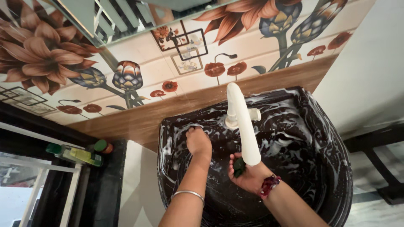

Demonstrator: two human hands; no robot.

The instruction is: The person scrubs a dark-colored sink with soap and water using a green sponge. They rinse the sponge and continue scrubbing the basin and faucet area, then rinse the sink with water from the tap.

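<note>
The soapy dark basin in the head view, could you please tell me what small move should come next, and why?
Probably sweep the right hand, which holds a green scrubber under the white tap, over to the right wall of the basin. Foam streaks lie unrubbed there, while the left hand presses on the back-left rim.

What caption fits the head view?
Left hand scrubs the soapy dark washbasin; right hand holds a green scrubber under the white tap.

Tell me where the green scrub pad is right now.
In the head view, the small dark green scrub pad sits in the right hand, just under the white plastic tap's spout, inside the soapy black washbasin.
</note>
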